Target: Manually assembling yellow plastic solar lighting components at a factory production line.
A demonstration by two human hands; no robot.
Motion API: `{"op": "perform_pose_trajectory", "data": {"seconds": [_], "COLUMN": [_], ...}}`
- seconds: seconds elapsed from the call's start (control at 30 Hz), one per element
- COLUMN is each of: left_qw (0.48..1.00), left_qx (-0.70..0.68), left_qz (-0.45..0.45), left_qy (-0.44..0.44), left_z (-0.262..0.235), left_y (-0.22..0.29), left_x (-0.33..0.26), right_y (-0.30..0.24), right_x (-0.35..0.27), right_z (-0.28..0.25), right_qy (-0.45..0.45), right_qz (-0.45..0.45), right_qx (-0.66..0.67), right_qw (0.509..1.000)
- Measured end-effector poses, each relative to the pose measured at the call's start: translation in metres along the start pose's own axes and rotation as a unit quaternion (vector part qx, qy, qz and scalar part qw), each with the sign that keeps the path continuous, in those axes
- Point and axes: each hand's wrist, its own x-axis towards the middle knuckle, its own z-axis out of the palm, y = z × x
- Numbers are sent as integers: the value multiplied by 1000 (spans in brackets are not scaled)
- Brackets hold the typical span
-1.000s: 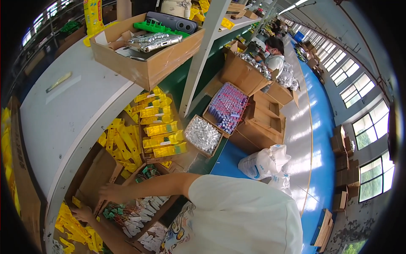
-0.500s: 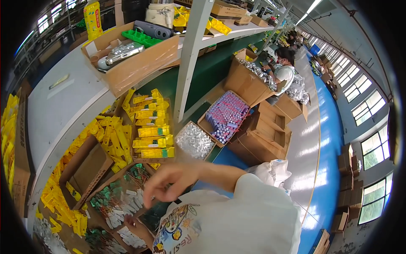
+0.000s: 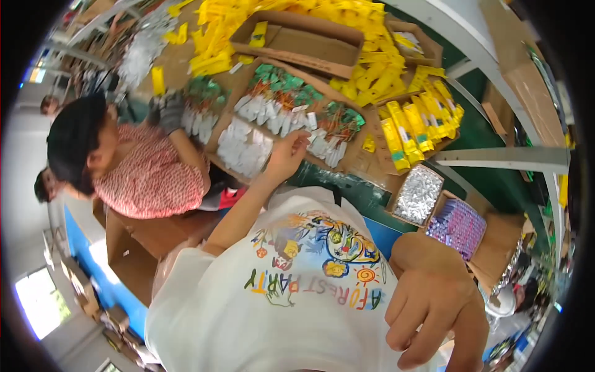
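My left hand (image 3: 288, 154) is at the near edge of a shallow carton, its fingers curled together beside white plastic pieces (image 3: 269, 115) wired to green circuit boards (image 3: 279, 80). Whatever its fingertips hold, if anything, is hidden. Raised close to the camera at the lower right is my right hand (image 3: 437, 304), its fingers loosely bent and apart, with nothing seen in it. Flat white pieces (image 3: 242, 149) fill a section to the left of my left hand. More boards with wires (image 3: 341, 121) lie to its right.
Yellow plastic housings (image 3: 372, 74) are heaped behind a brown carton (image 3: 297, 56). Filled yellow units (image 3: 418, 127) stand in a box at right, near boxes of small silvery parts (image 3: 418, 195) and purple cylinders (image 3: 457, 226). A gloved co-worker (image 3: 152, 167) at left holds a yellow piece (image 3: 158, 80).
The view has swung left and down, bringing the co-worker into sight. My right hand has gone from over the work cartons to beside my shirt, nearer the camera. My left hand stays by the white pieces.
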Motion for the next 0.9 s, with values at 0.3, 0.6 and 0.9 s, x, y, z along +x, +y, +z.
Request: {"op": "perform_pose_trajectory", "data": {"seconds": [0.3, 0.6, 0.9], "left_qw": [992, 987, 937], "left_qx": [92, 105, 204], "left_qz": [-57, -42, -65], "left_qy": [68, 114, 276], "left_z": [-46, -62, -137], "left_y": [-34, -43, -83], "left_x": [-24, 7, 26], "right_y": [18, 54, 183], "right_x": [-7, -43, -202], "right_z": [-22, -88, -161], "right_qy": [110, 143, 418], "right_qz": [-38, -25, 486], "right_qx": [-41, -38, -345], "right_qw": [992, 989, 685]}}
